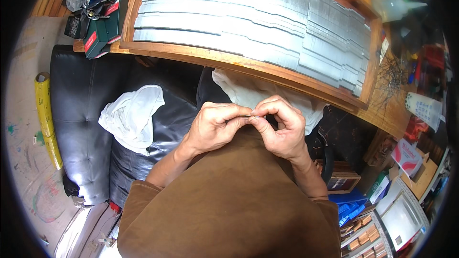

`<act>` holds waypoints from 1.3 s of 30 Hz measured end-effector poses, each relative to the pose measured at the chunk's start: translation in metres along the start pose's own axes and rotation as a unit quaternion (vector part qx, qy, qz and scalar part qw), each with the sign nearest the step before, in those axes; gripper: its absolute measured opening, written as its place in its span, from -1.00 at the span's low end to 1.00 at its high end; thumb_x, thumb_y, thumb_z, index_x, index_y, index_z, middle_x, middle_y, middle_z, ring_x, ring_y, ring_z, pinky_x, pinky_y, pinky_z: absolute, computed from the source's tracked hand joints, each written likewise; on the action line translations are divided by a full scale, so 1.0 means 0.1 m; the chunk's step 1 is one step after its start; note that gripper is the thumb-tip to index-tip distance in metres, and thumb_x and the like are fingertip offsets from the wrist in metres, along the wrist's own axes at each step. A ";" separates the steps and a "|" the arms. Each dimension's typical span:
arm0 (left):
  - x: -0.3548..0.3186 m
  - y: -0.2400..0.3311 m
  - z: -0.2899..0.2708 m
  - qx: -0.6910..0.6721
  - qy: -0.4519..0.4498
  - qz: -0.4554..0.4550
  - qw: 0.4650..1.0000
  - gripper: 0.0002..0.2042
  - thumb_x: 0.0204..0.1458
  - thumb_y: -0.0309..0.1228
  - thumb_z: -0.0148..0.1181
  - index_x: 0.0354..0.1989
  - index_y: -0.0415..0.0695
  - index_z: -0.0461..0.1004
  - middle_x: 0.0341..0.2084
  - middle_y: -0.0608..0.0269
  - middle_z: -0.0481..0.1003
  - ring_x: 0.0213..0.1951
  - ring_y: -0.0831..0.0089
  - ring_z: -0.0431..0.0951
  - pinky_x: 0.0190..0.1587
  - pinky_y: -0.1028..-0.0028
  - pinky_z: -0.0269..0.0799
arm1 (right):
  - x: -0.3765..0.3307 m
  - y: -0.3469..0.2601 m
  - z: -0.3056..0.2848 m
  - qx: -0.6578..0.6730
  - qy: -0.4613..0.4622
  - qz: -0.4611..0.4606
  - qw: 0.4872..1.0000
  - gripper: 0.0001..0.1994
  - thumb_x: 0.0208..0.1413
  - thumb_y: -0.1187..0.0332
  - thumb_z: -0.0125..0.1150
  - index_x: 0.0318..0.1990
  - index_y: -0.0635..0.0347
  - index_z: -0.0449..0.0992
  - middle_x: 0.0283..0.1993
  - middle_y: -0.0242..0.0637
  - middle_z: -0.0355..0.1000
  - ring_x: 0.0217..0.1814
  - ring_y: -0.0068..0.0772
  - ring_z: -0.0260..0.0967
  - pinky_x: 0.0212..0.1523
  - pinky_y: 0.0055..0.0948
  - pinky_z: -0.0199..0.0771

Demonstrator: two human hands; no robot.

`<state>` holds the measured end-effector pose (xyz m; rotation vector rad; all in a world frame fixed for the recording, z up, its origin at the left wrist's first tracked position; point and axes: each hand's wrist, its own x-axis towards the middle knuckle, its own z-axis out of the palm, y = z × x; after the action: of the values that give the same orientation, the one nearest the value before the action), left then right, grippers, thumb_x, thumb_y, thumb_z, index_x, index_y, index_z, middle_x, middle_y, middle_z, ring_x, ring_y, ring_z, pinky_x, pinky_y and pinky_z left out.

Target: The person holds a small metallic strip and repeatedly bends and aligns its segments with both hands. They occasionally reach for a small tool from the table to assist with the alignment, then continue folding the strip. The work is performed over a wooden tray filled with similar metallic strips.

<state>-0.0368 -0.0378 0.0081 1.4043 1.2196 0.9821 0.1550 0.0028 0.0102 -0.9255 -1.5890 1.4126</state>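
My left hand [215, 123] and my right hand [282, 126] meet fingertip to fingertip in front of my chest. On both, thumb and index finger are pinched together. A small thin piece seems to sit between the fingertips, too small and covered to name. Beyond the hands, a wooden tray [201, 49] holds overlapping rows of thin silvery-grey strips [267, 19]. White cloth [239, 86] lies below the tray's near edge, just past my fingers.
A crumpled white cloth [131, 119] rests on a black padded seat [81, 114] at left. Dark green boxes [97, 38] stand beside the tray. At right are a squeeze bottle [394, 8], thin dark wires [392, 74], a patterned cup [423, 110] and a pink-and-white box [406, 155].
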 end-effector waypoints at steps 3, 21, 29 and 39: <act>-0.01 0.01 -0.01 0.004 0.001 -0.002 1.000 -0.84 0.06 -0.60 0.37 -0.17 -0.27 0.67 -0.39 0.02 0.68 -0.39 0.25 0.72 -0.35 0.45 0.57 | 0.03 -0.05 -0.02 -0.043 -0.019 -0.026 0.999 -0.87 0.02 0.64 0.41 -0.31 0.33 0.56 -0.33 -0.18 0.54 -0.32 -0.31 0.53 -0.28 -0.42 0.54; -0.01 0.02 0.01 0.003 -0.004 0.001 1.000 -0.83 0.07 -0.57 0.38 -0.15 -0.27 0.67 -0.38 0.02 0.69 -0.37 0.26 0.73 -0.33 0.44 0.59 | 0.02 -0.05 -0.01 -0.056 -0.007 -0.045 0.997 -0.89 0.04 0.64 0.38 -0.32 0.33 0.55 -0.33 -0.19 0.53 -0.33 -0.29 0.50 -0.29 -0.41 0.52; 0.03 0.05 0.08 -0.033 0.013 -0.015 0.999 -0.88 0.08 -0.60 0.36 -0.20 -0.29 0.68 -0.38 0.03 0.70 -0.37 0.33 0.74 -0.30 0.46 0.62 | -0.04 -0.12 -0.12 -0.078 0.022 -0.032 0.996 -0.88 0.03 0.66 0.37 -0.33 0.33 0.52 -0.35 -0.19 0.50 -0.35 -0.29 0.47 -0.30 -0.42 0.49; 0.16 0.08 0.19 -0.042 -0.007 -0.013 0.999 -0.90 0.12 -0.65 0.31 -0.20 -0.33 0.66 -0.32 0.06 0.71 -0.26 0.38 0.75 -0.16 0.51 0.63 | -0.23 -1.04 -2.06 -0.232 0.455 -0.031 0.859 -0.89 0.24 0.56 0.29 -0.15 0.45 0.58 -0.25 -0.18 0.60 -0.32 -0.51 0.52 -0.26 -0.55 0.55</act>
<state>-0.0140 -0.0251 0.0120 1.3248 1.1711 0.9928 0.3506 0.0545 0.1228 -1.5123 -1.1735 0.3648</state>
